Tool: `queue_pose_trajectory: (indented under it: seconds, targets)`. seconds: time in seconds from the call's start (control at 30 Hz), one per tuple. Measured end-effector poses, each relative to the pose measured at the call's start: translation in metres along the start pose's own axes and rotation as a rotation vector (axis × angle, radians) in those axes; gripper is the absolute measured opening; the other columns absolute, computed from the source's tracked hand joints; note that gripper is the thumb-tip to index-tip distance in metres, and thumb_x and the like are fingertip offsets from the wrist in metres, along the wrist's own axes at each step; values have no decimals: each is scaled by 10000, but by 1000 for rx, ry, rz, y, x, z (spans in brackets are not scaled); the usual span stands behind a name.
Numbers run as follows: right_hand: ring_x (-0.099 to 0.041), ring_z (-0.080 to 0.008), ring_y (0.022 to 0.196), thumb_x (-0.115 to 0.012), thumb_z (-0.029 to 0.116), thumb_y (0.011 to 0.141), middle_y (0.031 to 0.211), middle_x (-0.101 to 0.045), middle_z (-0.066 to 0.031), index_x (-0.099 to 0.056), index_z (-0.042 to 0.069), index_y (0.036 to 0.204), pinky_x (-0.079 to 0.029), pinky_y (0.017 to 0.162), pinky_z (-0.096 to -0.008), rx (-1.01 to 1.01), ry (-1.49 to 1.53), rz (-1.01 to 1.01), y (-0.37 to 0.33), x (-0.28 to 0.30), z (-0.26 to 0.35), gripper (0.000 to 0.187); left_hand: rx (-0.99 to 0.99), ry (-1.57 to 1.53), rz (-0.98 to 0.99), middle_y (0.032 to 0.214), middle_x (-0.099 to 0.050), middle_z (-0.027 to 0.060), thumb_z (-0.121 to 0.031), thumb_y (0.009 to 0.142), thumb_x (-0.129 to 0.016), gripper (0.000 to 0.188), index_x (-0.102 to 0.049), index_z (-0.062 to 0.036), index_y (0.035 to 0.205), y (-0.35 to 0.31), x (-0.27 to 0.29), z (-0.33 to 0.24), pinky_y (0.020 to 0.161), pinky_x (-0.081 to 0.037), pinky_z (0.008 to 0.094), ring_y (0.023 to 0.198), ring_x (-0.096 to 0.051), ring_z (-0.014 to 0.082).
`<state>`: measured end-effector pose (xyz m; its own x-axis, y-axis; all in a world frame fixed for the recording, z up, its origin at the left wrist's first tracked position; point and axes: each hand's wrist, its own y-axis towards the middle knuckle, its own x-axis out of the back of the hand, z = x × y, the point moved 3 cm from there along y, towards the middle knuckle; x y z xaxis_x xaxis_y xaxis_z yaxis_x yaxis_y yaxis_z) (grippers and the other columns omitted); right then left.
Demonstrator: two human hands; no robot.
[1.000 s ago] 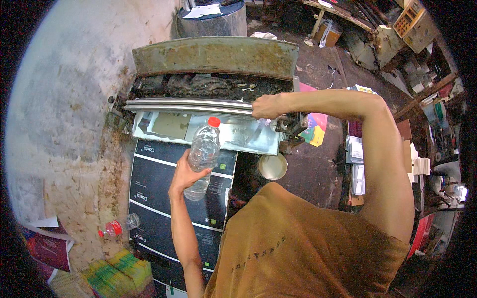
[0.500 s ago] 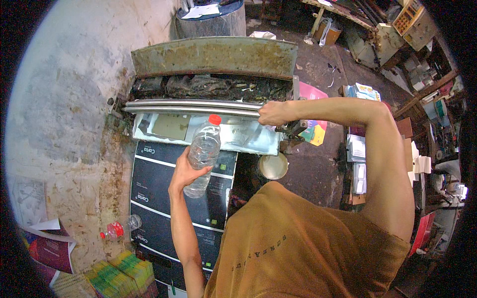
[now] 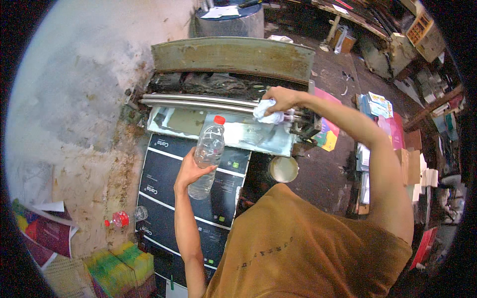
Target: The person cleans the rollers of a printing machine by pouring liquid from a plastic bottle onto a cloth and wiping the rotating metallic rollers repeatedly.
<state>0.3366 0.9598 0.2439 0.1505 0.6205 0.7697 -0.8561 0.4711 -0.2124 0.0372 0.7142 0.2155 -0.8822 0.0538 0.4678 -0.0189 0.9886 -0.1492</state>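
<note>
I see the left hand [image 3: 191, 170] grasping the bottle [image 3: 209, 155], the right hand [image 3: 283, 99], at bottle's two o'clock, gripping a wad [image 3: 267, 113]: better press evenly along the bar [image 3: 198, 102]

Uneven light: wall [image 3: 89, 89] bright, floor [image 3: 323, 174] dim. Glare on metal sheet [image 3: 234, 127], small highlights on bottle [image 3: 210, 146]. Fisheye bends edges, black corners, grain in darks, lower-left stack [image 3: 119, 265] soft.

Looks steeply down from the wearer's head, as left half of a fisheye pair, over the brown short-sleeved shirt [image 3: 318, 238] at five o'clock. Faces the metal rods [image 3: 198, 101] at eleven from nearby, and takes in the blue-topped drum [image 3: 231, 28] farther off at twelve.
</note>
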Motion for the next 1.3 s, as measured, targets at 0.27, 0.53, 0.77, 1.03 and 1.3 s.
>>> queue_pose_trajectory:
  seconds: [0.27,0.53,0.77,1.03,1.3]
  targets:
    - [-546,-217,1144,-664,221,896,1254,-560,-92,-422,42,1306,-461,961,-414,-263,1437,-599,40,-131,29,508,42,134,-54,997,-673,199,-375,570,-870,761,-569,43,1130,-15,35,53,843,-503,385,945,-662,307]
    - [-552,-267,1131,-567,146,865,1241,-547,-66,-403,172,1318,-456,931,-515,-421,1972,-626,126,-250,44,483,217,392,166,1022,-690,202,-343,564,-865,702,-615,47,1092,-10,67,67,868,-508,385,976,-669,320]
    - [-568,-273,1092,-593,168,833,1192,-548,-99,-411,134,1312,-488,906,-538,-387,2176,-867,173,-273,39,513,340,548,252,1015,-707,138,-299,578,-880,640,-644,0,1092,26,67,60,879,-505,350,947,-673,256]
    - [-600,-266,1019,-684,188,770,1179,-547,-100,-405,116,1293,-527,800,-493,-553,2030,-1034,208,-285,30,598,312,536,318,984,-706,162,-309,565,-877,635,-634,12,1057,49,63,49,822,-522,351,920,-683,271]
    - [-607,-239,1028,-772,76,704,1182,-576,-110,-348,82,1349,-536,778,-419,-684,1834,-1003,194,-267,47,772,382,578,274,961,-709,156,-299,567,-878,630,-644,14,1061,46,69,39,829,-524,341,902,-683,254]
